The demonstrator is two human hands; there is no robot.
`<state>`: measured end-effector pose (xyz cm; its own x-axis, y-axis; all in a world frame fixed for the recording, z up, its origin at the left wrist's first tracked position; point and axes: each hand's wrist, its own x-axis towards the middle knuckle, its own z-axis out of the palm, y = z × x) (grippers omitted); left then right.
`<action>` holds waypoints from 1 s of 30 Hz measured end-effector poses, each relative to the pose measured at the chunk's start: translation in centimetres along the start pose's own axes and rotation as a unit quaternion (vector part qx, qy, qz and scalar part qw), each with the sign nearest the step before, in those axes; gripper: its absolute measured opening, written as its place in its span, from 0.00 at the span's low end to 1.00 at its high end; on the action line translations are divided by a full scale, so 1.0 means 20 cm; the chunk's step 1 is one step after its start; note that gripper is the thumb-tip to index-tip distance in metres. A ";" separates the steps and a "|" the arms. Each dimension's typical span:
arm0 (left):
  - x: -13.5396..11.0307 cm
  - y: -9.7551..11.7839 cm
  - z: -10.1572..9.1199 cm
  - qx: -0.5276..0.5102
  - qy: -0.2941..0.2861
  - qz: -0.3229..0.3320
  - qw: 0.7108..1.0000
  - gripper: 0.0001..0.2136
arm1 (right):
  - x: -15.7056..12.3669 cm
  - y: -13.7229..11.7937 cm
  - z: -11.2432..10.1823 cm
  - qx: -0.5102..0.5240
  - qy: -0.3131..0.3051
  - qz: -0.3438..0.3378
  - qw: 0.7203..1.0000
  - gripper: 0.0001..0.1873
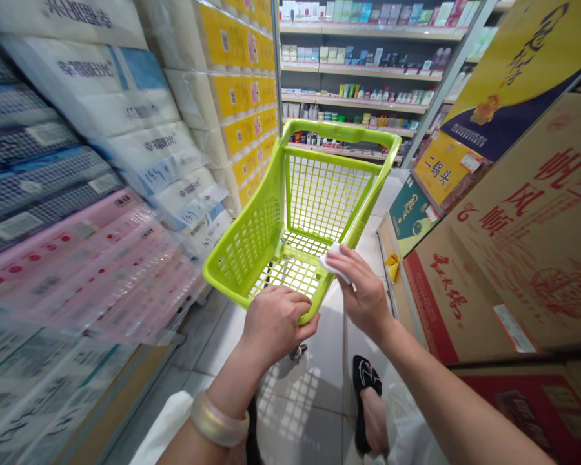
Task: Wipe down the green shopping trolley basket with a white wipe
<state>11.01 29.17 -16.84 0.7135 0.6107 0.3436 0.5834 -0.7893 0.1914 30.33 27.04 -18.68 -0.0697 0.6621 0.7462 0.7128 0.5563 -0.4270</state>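
A lime-green plastic shopping cart [242, 271] with a lattice basket stands in front of me in the aisle, with nothing in it. My left hand [278, 323] grips the cart's near rim, its fingers curled over the edge. In my right hand [361, 281] is a folded white cloth or tissue [336, 261], pressed against the cart's right rim. The fingertips lie over the white piece, so part of it is hidden.
Packs of tissue paper [150, 139] are stacked along the left side, beside yellow-wrapped rolls [244, 97]. Cardboard boxes [537, 226] line the right. Shelves of small bottles and boxes [368, 64] stand at the far end. White floor tiles [319, 387] lie underfoot.
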 end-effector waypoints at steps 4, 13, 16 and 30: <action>-0.02 -0.02 0.00 0.025 0.001 -0.009 1.000 0.08 | -0.06 -0.12 0.04 0.032 -0.082 -0.093 0.992 0.19; -0.03 -0.03 -0.01 0.002 -0.002 -0.005 1.000 0.09 | -0.03 -0.05 0.04 0.004 -0.008 -0.028 1.000 0.19; -0.03 -0.04 -0.01 0.021 -0.005 -0.011 1.000 0.06 | -0.07 -0.11 0.06 0.027 -0.079 -0.106 0.991 0.20; -0.04 -0.05 -0.01 0.027 0.012 -0.005 1.000 0.07 | -0.06 -0.09 0.05 0.025 -0.090 -0.118 0.989 0.21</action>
<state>9.72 29.43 -17.09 0.6985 0.6165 0.3634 0.6112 -0.7780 0.1452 28.44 25.76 -19.42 -0.3572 0.5870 0.7265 0.6267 0.7274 -0.2797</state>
